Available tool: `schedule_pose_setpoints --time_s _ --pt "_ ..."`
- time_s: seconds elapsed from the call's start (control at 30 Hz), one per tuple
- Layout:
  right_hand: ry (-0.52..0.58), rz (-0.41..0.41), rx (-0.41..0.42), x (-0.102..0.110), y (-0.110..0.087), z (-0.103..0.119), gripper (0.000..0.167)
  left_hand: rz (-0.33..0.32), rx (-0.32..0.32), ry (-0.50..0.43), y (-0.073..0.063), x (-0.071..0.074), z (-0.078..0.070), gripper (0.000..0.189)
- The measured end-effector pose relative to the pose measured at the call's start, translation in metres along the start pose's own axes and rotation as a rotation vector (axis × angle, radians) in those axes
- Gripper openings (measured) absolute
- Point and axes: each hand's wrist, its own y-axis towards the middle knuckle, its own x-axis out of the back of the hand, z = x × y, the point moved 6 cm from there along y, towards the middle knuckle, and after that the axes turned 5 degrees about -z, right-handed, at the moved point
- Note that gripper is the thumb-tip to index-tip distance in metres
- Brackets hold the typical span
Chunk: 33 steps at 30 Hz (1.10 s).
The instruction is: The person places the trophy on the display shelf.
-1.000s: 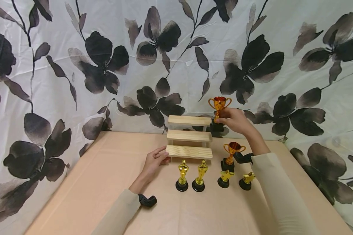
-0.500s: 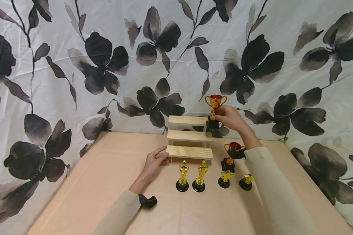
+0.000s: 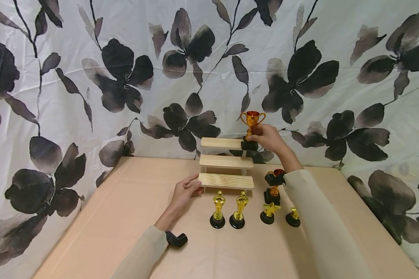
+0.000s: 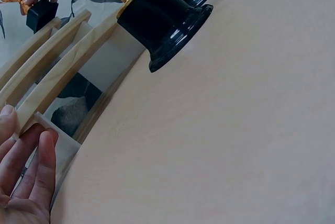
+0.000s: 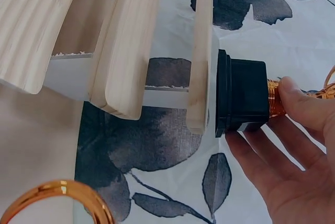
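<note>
Against floral cloth, right grip pinches a trophy's stem, left grip a stand.

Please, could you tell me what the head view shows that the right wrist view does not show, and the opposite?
Only the head view: the left hand on the stand, two gold figure trophies and two star trophies.

Only the right wrist view: gaps between the spread fingers of the right hand, and a rough white edge on a support between steps.

Both: the right hand holding a cup trophy by the top step, and the floral cloth behind.
</note>
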Motion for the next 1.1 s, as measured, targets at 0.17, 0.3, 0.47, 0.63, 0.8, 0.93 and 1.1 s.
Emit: schedule_pose_setpoints --time_s 0.17,0.3,0.47,0.63,0.8,0.93,1.1 --pt "-0.009 -0.016 -0.007 -0.002 0.004 0.000 0.038 0.007 0.001 0.000 0.000 0.000 0.000 0.047" --pt "-0.006 -0.017 -0.003 -0.002 0.007 0.000 0.038 0.011 0.002 -0.003 0.000 -0.001 0.001 0.047" --pt "-0.007 -0.013 -0.009 -0.003 0.010 0.001 0.037 0.017 -0.002 -0.007 0.000 -0.002 0.002 0.048" --pt "0.003 -0.005 -0.012 -0.006 0.013 0.004 0.037 0.014 -0.002 -0.007 -0.003 -0.002 0.000 0.047" --pt "0.030 -0.003 -0.022 -0.010 0.016 0.007 0.039 0.011 -0.003 -0.009 -0.003 0.000 -0.001 0.047" --pt "0.041 -0.009 -0.003 -0.014 0.020 0.014 0.039 0.006 -0.001 -0.015 -0.002 0.001 -0.002 0.047" --pt "0.050 -0.005 0.008 -0.019 0.025 0.026 0.039 0.006 -0.002 -0.008 -0.001 0.000 -0.002 0.049"
